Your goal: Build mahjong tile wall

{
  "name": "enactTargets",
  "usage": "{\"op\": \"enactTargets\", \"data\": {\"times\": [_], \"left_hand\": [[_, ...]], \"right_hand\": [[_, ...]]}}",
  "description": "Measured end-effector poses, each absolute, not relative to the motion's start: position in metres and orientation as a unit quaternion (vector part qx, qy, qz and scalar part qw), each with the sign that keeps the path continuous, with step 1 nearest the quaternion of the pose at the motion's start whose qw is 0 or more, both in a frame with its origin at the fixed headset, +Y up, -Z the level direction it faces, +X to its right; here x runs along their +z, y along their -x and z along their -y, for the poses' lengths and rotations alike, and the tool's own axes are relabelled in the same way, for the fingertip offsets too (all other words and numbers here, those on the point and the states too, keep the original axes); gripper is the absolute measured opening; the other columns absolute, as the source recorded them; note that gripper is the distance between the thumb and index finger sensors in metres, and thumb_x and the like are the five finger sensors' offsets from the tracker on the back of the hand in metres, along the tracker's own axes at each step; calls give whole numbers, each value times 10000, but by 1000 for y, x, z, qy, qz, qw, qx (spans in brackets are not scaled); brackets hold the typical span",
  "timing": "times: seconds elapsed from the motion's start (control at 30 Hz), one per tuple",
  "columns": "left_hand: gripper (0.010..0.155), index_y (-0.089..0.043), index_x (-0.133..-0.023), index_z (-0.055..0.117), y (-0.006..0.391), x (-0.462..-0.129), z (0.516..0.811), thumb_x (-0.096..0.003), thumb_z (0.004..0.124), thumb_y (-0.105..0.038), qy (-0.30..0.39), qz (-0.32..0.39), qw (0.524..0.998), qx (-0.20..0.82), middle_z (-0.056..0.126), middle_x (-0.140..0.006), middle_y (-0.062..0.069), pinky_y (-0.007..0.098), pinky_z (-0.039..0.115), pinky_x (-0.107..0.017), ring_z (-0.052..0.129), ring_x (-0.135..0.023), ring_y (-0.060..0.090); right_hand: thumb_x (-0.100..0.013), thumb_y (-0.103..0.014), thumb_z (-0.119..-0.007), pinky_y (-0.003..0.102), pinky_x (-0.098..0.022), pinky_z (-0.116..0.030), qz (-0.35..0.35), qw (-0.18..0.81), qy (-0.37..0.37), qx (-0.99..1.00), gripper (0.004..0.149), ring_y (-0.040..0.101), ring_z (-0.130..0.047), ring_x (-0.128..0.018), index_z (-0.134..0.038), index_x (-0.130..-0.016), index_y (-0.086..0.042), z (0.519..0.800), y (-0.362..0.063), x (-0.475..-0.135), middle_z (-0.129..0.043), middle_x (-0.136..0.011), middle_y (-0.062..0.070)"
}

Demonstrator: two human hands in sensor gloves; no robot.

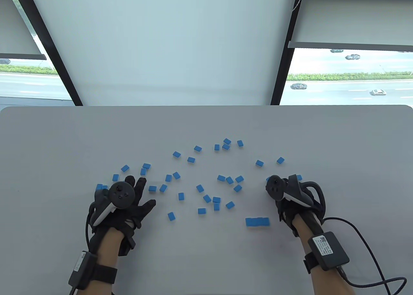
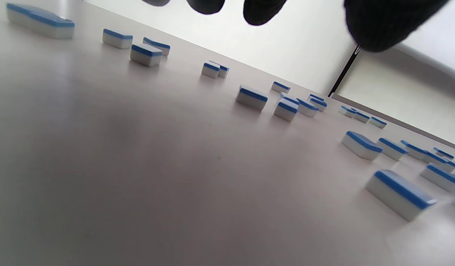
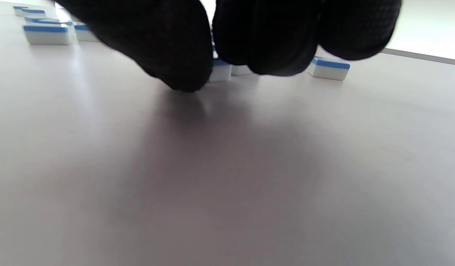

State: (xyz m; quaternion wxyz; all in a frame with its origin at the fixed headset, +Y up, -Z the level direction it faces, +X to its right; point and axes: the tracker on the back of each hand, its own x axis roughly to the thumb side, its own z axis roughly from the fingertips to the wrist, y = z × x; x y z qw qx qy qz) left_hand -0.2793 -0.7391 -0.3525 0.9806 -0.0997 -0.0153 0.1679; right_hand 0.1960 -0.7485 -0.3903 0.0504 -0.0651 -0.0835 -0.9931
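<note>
Short tile row (image 1: 257, 221) lies between the hands, nearer right hand (image 1: 292, 198). Left hand (image 1: 124, 203) splayed, empty. Right wrist view: fingertips (image 3: 168, 48) pinch a tile (image 3: 220, 70), hidden from above

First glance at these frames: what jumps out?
Blue-backed mahjong tiles lie scattered across the middle of the grey table. One short row of tiles is already lined up edge to edge near the right hand, whose fingertips are down at a tile. The left hand lies spread among tiles on the left.
</note>
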Motion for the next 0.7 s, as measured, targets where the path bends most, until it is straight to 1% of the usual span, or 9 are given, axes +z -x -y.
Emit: {"op": "enactTargets", "data": {"times": [0.17,0.37,0.7], "left_hand": [[839,-348,-1127,397,279,-353,739,-413,665,-699,100,16,980,171,311,-1210,45,747,223,-664,305,-1075,482],[841,-347,-1127,399,281,-352,739,-412,667,-699,100,13,980,171,311,-1210,47,747,222,-664,304,-1075,483],[840,-347,-1127,399,281,-353,740,-413,667,-698,106,10,980,171,310,-1210,45,747,219,-665,304,-1075,483]], "right_hand": [[-437,-271,-883,469,-456,-774,82,56,60,-993,583,235,-873,-509,-633,-955,-368,749,-198,-392,-750,-819,28],[-438,-264,-880,463,-435,-779,83,54,58,-993,571,225,-873,-477,-645,-952,-348,748,-200,-393,-768,-791,21],[-435,-265,-865,456,-394,-786,91,45,53,-993,544,209,-865,-416,-673,-942,-225,749,-201,-395,-788,-739,29]]}}
